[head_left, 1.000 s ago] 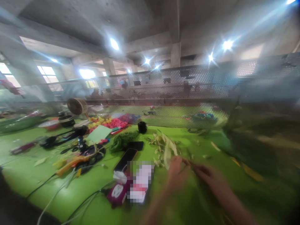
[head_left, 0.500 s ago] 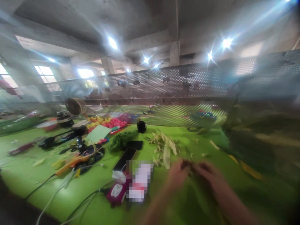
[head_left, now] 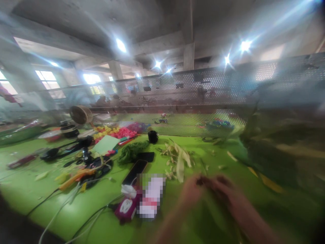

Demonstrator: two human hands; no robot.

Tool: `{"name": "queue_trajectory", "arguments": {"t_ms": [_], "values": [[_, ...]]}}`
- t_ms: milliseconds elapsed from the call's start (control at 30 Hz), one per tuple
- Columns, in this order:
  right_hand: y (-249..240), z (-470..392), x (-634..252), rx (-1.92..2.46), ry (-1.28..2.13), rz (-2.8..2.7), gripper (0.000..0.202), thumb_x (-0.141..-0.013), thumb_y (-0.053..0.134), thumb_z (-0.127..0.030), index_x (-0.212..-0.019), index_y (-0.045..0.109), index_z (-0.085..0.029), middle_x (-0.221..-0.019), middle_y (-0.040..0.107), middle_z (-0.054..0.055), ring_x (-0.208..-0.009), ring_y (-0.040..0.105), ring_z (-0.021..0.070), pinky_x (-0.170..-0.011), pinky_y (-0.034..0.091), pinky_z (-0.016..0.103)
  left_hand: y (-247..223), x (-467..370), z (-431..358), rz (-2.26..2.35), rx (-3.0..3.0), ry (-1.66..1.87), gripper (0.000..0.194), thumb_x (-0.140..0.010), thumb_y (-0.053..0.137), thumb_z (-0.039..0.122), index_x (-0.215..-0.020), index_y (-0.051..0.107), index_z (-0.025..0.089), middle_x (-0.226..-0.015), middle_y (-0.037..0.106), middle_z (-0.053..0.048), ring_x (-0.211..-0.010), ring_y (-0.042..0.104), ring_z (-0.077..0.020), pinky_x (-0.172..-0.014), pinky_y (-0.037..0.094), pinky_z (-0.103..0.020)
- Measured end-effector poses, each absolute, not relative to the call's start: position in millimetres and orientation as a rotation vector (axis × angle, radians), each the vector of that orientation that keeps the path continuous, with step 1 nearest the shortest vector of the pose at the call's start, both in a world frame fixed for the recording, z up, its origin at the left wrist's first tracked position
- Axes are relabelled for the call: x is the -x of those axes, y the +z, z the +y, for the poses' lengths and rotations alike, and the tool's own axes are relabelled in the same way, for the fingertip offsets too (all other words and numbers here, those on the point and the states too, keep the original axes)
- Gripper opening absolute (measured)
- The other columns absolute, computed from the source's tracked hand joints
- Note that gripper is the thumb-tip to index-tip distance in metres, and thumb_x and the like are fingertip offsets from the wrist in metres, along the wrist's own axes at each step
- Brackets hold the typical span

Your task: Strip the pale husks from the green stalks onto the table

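Observation:
My left hand (head_left: 192,187) and my right hand (head_left: 221,186) meet at the fingertips over the green table (head_left: 101,213), right of centre. Their fingers are pinched around a small dark piece that is too blurred to name. Below my right hand hangs a long pale green strip, also blurred. Just beyond my hands lies a pile of pale leaf-like pieces (head_left: 180,162). A pixelated white and pink item (head_left: 152,200) lies to the left of my left forearm.
To the left are a purple tissue pack (head_left: 126,208), a phone (head_left: 135,172), an orange glue gun (head_left: 76,178) with cables, and pink and yellow pieces (head_left: 125,133). A black cup (head_left: 153,137) stands near the perforated screen (head_left: 172,120). A dark bag (head_left: 281,149) is at the right.
My fingers have shifted slightly and the right hand has moved a little closer to the left. The objects on the table lie as before.

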State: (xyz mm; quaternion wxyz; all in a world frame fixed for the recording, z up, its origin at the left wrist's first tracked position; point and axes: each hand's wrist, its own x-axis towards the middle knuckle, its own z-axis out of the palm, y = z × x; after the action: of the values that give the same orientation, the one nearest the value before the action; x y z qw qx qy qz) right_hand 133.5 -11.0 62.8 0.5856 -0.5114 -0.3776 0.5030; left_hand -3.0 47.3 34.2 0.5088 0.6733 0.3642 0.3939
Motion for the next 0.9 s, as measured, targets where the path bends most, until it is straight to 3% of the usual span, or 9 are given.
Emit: {"name": "queue_trajectory", "arguments": {"t_ms": [333,733,900], "values": [[56,-7,-134,1.178,1.278,-0.749,0.028,-0.055,0.084,-0.039,-0.074,0.072,-0.021,-0.079,0.074,0.003,-0.074,0.067,0.0226,-0.065,0.051,0.031,36,0,44,1.045,-1.715,1.002,0.007,-0.074,0.063,0.022,-0.075,0.064,0.015,-0.075,0.064,-0.004,-0.074,0.057,-0.0179,-0.07,0.043,-0.029],[56,-5,-133,1.234,1.227,-0.884,0.031,-0.059,0.079,-0.048,-0.078,0.076,-0.023,-0.075,0.076,0.005,-0.074,0.069,0.0256,-0.067,0.052,0.035,30,0,47,0.926,-1.659,1.02,0.012,-0.073,0.066,0.026,-0.076,0.064,0.015,-0.074,0.062,-0.003,-0.071,0.053,-0.0155,-0.067,0.04,-0.027],[49,-3,-135,1.252,1.22,-0.885,0.033,-0.063,0.077,-0.047,-0.086,0.076,-0.024,-0.081,0.076,0.004,-0.076,0.068,0.0245,-0.069,0.052,0.036,23,-1,50,0.8,-1.382,1.006,0.013,-0.072,0.065,0.026,-0.078,0.061,0.015,-0.075,0.061,-0.003,-0.073,0.054,-0.0147,-0.069,0.041,-0.027]]}}
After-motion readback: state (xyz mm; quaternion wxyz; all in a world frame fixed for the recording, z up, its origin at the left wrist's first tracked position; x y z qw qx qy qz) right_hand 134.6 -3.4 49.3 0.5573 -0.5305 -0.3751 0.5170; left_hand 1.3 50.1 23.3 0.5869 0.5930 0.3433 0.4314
